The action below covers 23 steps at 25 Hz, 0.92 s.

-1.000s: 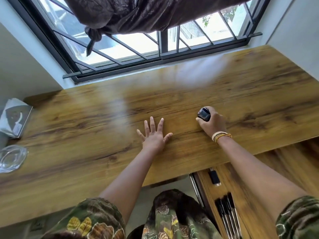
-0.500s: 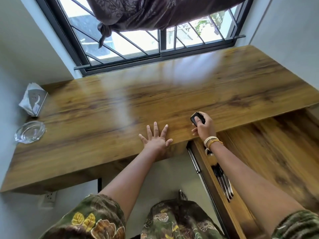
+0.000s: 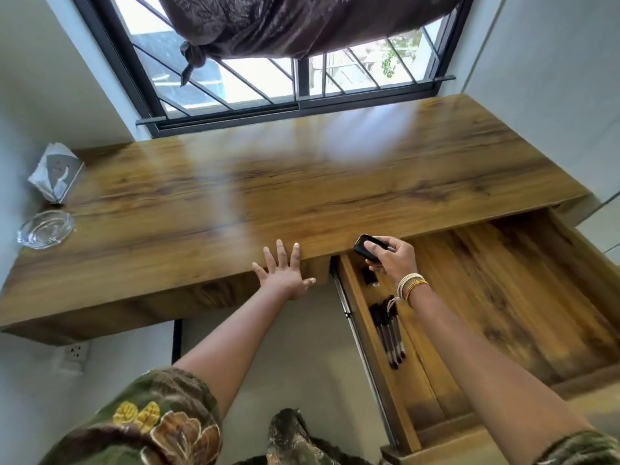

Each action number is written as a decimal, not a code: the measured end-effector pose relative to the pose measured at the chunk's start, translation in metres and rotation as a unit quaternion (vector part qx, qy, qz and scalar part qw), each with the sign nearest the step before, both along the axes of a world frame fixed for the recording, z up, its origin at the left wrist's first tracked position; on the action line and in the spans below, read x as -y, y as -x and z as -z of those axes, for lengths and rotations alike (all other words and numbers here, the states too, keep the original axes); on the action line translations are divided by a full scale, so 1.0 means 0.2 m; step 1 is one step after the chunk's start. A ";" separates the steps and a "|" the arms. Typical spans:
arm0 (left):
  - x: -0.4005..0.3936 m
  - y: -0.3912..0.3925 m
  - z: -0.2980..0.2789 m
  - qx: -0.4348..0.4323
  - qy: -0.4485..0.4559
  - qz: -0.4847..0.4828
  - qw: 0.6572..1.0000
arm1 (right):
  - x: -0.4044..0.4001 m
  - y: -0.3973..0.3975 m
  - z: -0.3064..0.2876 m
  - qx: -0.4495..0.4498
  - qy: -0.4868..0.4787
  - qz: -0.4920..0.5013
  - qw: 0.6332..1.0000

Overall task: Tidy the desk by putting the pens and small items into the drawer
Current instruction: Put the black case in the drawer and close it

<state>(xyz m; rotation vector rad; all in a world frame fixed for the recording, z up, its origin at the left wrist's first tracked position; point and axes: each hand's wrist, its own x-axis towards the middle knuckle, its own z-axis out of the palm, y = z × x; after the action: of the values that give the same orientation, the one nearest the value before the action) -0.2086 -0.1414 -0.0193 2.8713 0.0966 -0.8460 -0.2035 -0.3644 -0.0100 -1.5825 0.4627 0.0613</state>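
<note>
Wooden drawer (image 3: 503,297) holds dark pens (image 3: 391,333) and a small black block (image 3: 370,278); my right hand (image 3: 392,260) grips a smooth rounded black gadget (image 3: 368,249), left hand (image 3: 285,275) flat, released, on bench (image 3: 201,203) edge.

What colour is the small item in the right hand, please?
Black item, glossy, held in the right hand; head view.

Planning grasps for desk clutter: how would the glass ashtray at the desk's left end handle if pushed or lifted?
The glass ashtray looks thick and low, so probably heavy for its size and unlikely to tip. On the glossy desk it would likely slide, not roll. Smooth clear glass: possibly slippery, breakable if dropped.
</note>
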 end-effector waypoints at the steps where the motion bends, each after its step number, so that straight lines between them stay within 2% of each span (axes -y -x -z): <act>1: 0.04 0.01 -0.01 0.005 -0.007 -0.015 1.000 | 0.06 0.04 0.00 -0.005 0.003 -0.003 1.000; 4: 0.22 0.09 -0.07 0.109 -0.032 -0.059 0.992 | 0.25 0.17 0.03 -0.012 0.007 -0.022 1.000; 6: 0.35 0.17 -0.09 0.185 0.011 -0.092 0.978 | 0.37 0.25 0.07 -0.028 0.017 -0.041 0.999; 8: 0.48 0.29 -0.06 0.208 0.072 -0.099 0.970 | 0.46 0.31 0.11 -0.051 0.049 -0.064 0.995; 10: 0.58 0.44 -0.01 0.172 0.137 -0.110 0.969 | 0.52 0.35 0.17 -0.092 0.072 -0.084 0.990; 14: 0.71 0.68 0.14 0.041 0.223 -0.173 0.959 | 0.56 0.50 0.32 -0.160 0.123 -0.141 0.969; 17: 0.72 0.75 0.18 -0.053 0.325 -0.273 0.904 | 0.54 0.59 0.43 -0.192 0.132 -0.191 0.954; 18: 0.73 0.77 0.17 -0.057 0.345 -0.285 0.892 | 0.53 0.61 0.45 -0.201 0.135 -0.207 0.948; 23: 0.76 0.77 0.11 -0.030 0.371 -0.295 0.880 | 0.51 0.66 0.49 -0.278 0.178 -0.265 0.906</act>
<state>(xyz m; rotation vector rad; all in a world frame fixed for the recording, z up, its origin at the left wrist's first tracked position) -0.3629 -0.2930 -0.0422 1.9252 0.5029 -0.6452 -0.3356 -0.4667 -0.1076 -2.0156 0.4836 0.9110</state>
